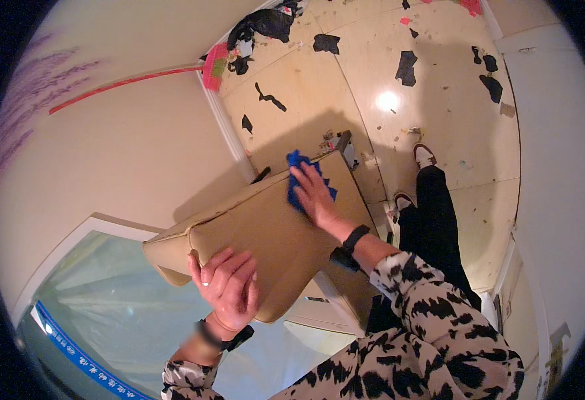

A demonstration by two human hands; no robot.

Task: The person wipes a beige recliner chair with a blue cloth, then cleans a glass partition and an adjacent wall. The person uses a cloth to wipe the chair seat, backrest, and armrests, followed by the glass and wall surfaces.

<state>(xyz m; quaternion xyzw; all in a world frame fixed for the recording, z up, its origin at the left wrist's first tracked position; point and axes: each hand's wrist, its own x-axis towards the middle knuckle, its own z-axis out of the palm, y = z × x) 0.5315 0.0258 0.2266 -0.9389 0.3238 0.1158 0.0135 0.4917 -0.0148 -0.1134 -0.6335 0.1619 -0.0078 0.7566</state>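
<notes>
A tan leather-like upholstered seat [267,240], perhaps a chair or stool part, lies tilted before me, with dark legs at its far end. My right hand [314,195] presses a blue cloth [297,187] flat against its surface near the far edge, fingers spread. My left hand [230,285], wearing a ring, is at the near left corner with its fingers loosely curled. No object shows in it; whether it touches the upholstery I cannot tell. Dark bands circle both wrists.
Torn black scraps [406,68] and debris litter the pale floor. A pink-bristled broom [215,67] with a red handle leans along the wall. Black plastic [262,25] lies in the far corner. At lower left is a film-covered surface [117,290] with a blue printed strip.
</notes>
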